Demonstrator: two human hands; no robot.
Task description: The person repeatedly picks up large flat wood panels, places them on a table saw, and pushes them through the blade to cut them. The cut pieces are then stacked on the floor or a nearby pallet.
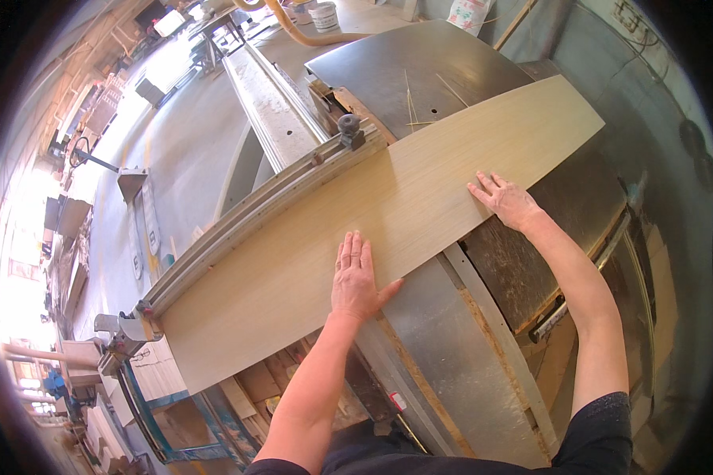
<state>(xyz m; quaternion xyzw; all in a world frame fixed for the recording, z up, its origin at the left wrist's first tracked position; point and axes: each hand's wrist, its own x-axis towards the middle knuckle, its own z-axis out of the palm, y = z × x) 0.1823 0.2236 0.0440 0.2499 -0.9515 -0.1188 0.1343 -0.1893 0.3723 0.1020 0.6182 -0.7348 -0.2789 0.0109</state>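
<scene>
A long pale wood-veneer board (pixel 293 261) lies flat across the metal machine table, running from lower left to upper right. My left hand (pixel 356 281) rests flat on its near edge around the middle, fingers stretched out and thumb spread to the side. Farther right, my right hand (pixel 507 202) lies on the board with its fingers apart. Along the board's far left edge runs a metal fence (pixel 261 207) with a dark knob (pixel 350 131) near its right end. Both hands press on the board's top face and hold nothing else.
Beyond the board is a grey metal tabletop (pixel 420 63) with thin wood strips on it. A long sliding rail (pixel 269 111) extends away at the far left. A pallet jack (pixel 133 186) stands on the floor. Near my body are a bare metal table section (pixel 444 340) and stacked wood pieces.
</scene>
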